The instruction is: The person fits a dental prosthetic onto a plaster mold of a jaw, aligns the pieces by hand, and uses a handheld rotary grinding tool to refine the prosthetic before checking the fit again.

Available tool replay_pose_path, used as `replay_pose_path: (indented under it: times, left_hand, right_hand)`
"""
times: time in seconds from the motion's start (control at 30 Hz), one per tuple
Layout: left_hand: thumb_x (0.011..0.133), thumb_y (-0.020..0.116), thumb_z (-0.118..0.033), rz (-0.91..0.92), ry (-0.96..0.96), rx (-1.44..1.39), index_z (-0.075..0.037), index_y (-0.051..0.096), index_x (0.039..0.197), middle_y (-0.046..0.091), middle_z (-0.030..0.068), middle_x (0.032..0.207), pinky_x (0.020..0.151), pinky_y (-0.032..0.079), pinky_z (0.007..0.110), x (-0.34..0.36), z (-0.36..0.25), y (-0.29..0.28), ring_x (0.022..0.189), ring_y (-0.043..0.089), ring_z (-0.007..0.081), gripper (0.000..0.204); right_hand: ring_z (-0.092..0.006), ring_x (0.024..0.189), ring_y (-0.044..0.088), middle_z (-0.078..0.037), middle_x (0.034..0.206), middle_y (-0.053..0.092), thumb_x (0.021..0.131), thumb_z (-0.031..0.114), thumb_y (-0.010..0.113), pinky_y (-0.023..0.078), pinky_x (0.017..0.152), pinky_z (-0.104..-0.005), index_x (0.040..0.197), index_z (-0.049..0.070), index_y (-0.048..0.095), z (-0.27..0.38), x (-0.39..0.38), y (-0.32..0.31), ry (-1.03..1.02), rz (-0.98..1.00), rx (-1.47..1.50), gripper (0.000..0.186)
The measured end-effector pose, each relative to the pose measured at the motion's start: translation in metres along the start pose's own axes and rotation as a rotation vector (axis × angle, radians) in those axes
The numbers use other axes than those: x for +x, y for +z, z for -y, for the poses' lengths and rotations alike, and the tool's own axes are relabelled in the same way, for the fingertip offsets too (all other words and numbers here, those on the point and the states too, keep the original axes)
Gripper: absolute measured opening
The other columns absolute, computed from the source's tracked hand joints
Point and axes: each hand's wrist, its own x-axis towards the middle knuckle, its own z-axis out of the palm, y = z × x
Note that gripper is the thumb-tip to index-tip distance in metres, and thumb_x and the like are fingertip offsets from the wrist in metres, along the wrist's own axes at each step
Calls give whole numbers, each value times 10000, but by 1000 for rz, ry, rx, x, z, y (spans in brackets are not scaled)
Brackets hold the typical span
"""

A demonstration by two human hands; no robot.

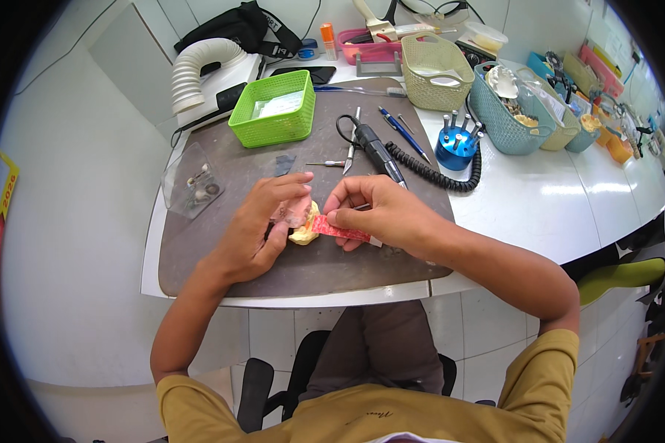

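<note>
Red and thin, a strip [341,230] is what I see pinched between the thumb and forefinger of the right hand [377,210], near the worktop's [510,210] front edge; part of it runs under those fingers, so I cannot make out its full length; its left end reaches a yellow piece [303,235], and I cannot tell whether they touch; the left hand [258,225] curls its fingers and thumb around a pink piece [295,210] just above the yellow one, hiding much of its left side; both pieces sit over the brown mat [391,269], their undersides out of my sight; toward the worktop's left edge lies a clear box [192,181], its small contents too blurred for me to name; farther back, a green basket [273,125] holds something pale, partly cut off by its walls; the black handpiece [377,153] slants down toward the right hand, which hides its lower tip from me.
</note>
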Motion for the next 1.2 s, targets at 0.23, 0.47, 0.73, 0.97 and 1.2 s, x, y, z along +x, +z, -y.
replay_pose_path:
  times: [0.23,0.47,0.73,0.97,1.2]
  left_hand:
    - [790,467,-33,5,21,-38,-24,481,1321,461,209,1390,1096,367,446,4,-3,9,1279,477,372,531]
    - [793,456,-28,30,10,-28,-36,481,1336,451,206,1390,1090,374,445,4,-2,9,1276,476,370,544]
    - [813,440,-37,29,8,-71,-29,486,1332,460,207,1376,1085,373,438,4,0,8,1270,478,363,521]
    - [830,440,-51,24,25,-67,-26,485,1318,470,209,1360,1079,373,438,5,1,7,1252,486,359,491]
    - [842,437,-59,28,14,-80,-23,473,1322,468,209,1358,1084,365,437,4,2,6,1249,483,356,483]
  right_hand:
    - [-112,732,655,-61,865,656,945,110,644,568,700,-257,997,-6,623,2,2,1,47,33,-12,129]
    - [-123,737,660,-82,860,671,902,83,669,579,659,-262,1019,-4,583,-2,7,-3,43,46,12,170]
    - [-143,735,667,-100,874,675,885,62,683,577,651,-267,1019,-6,576,-1,12,-5,96,72,74,184]
    - [-130,705,635,-54,868,644,897,88,685,531,643,-257,998,31,554,4,16,-5,149,86,59,174]
    - [-124,702,633,-58,864,647,898,100,688,520,599,-250,988,43,551,2,21,0,132,46,-11,174]
